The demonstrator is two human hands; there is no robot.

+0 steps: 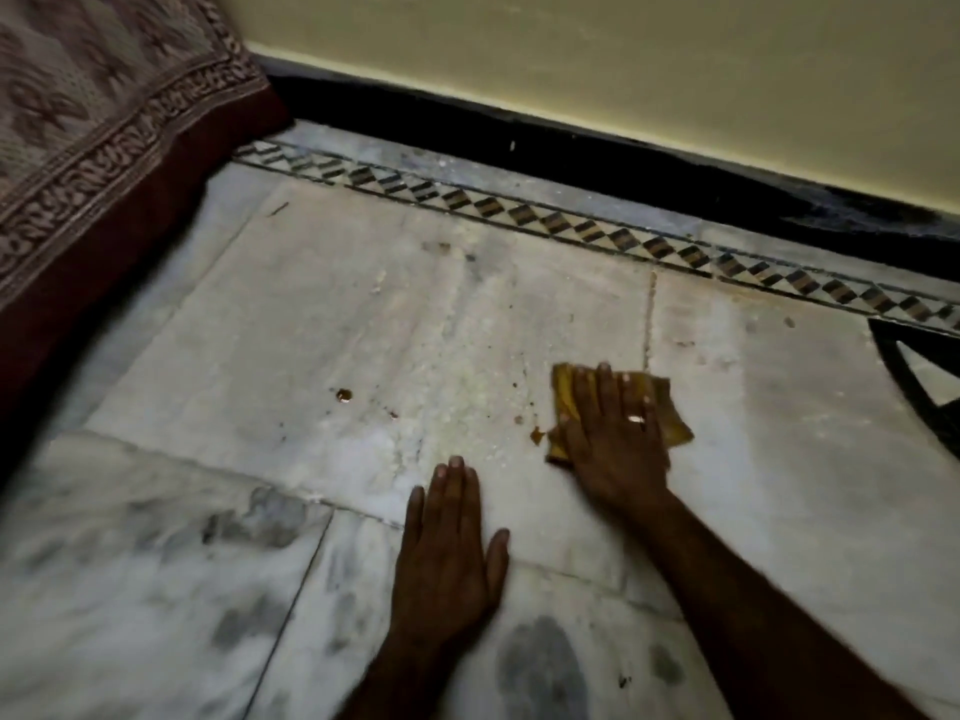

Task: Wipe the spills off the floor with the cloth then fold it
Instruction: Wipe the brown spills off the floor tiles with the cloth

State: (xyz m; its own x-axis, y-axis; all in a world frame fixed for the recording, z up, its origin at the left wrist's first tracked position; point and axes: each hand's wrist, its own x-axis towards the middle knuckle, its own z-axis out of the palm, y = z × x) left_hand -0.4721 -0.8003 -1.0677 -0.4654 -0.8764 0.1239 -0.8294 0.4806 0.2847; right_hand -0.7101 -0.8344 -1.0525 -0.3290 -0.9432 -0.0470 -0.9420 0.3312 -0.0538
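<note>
On the marble floor (311, 324) near the patterned tile border (519, 210), the right hand (618, 439) presses flat on a crumpled yellow cloth (670, 418), fingers spread, its grip released rather than clenched; the left hand (447, 558) lies palm-down on bare marble just beside it, grip released too; brown spill spots (344, 394) dot the floor left of the cloth; a patterned bedspread (104, 122) hangs at upper left.

A home: marble floor (363, 314) with inlaid border (571, 226), patterned bedspread (93, 111), painted wall (623, 59)
</note>
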